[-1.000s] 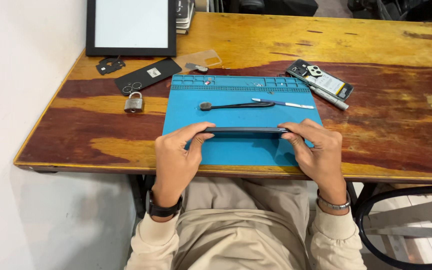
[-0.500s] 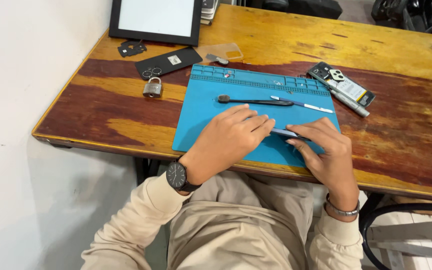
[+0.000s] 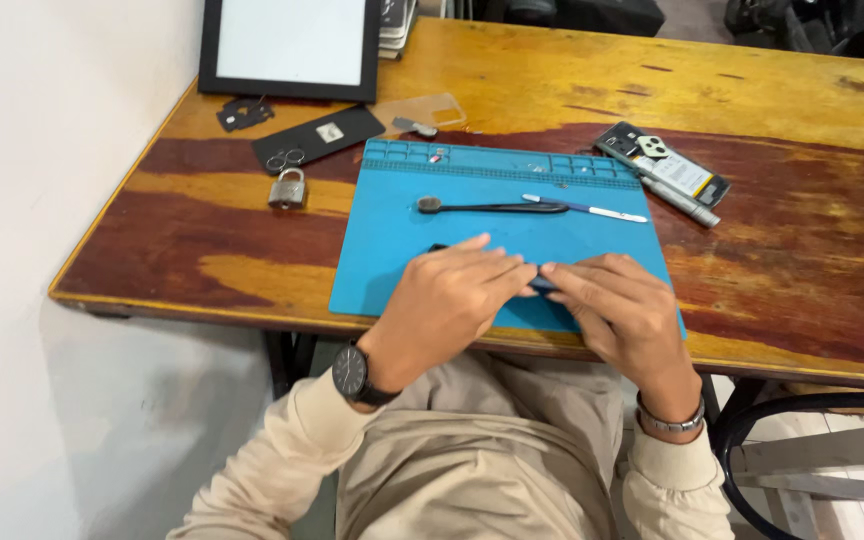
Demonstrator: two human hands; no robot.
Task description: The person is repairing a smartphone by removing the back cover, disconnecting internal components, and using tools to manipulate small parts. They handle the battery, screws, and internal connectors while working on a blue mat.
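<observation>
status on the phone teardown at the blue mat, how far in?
Looks done: a black back cover and a clear case lie apart on the wooden table. In hand: left hand and right hand cover a dark slim device on the blue mat. Left: brush and pen tool lie untouched; the device's state is hidden.

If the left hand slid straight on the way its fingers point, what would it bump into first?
The left hand points rightward across the blue mat, so it would likely meet the right hand first; their fingertips look almost touching over a dark flat device, though depth is hard to judge.
</observation>
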